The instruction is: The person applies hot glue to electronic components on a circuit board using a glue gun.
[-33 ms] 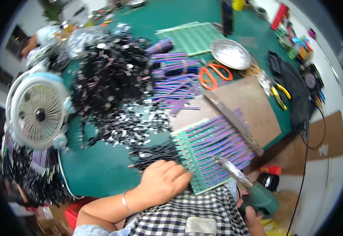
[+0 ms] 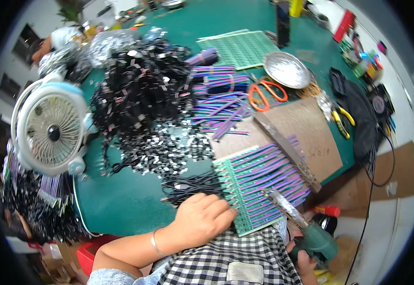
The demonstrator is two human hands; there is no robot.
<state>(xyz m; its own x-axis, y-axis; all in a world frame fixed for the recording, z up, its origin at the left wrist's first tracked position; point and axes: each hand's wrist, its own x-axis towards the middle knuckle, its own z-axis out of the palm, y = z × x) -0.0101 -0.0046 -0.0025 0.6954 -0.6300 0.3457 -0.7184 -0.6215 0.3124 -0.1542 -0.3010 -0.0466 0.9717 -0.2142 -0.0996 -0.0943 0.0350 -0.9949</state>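
My right hand (image 2: 305,262) grips the handle of a green heat gun (image 2: 321,241). Its metal nozzle points up and left, over striped purple ribbon wires (image 2: 264,173) laid side by side on a green board (image 2: 243,227). My left hand (image 2: 203,218) lies at the board's left edge with fingers curled together; whatever is under the fingertips is hidden. Just beyond it, black cables (image 2: 192,185) run up to the board, their ends meeting the wires. A wooden strip (image 2: 290,154) lies across the wires' far ends.
A large heap of black cables (image 2: 140,90) covers the table's left middle, beside a white fan (image 2: 52,133). Orange-handled scissors (image 2: 257,99), a metal bowl (image 2: 287,70) and yellow-handled pliers (image 2: 342,122) lie farther back. A cord (image 2: 366,213) hangs at the right.
The whole scene has shifted slightly right in the picture and is less blurred. Both hands and the heat gun hold nearly the same places relative to the board.
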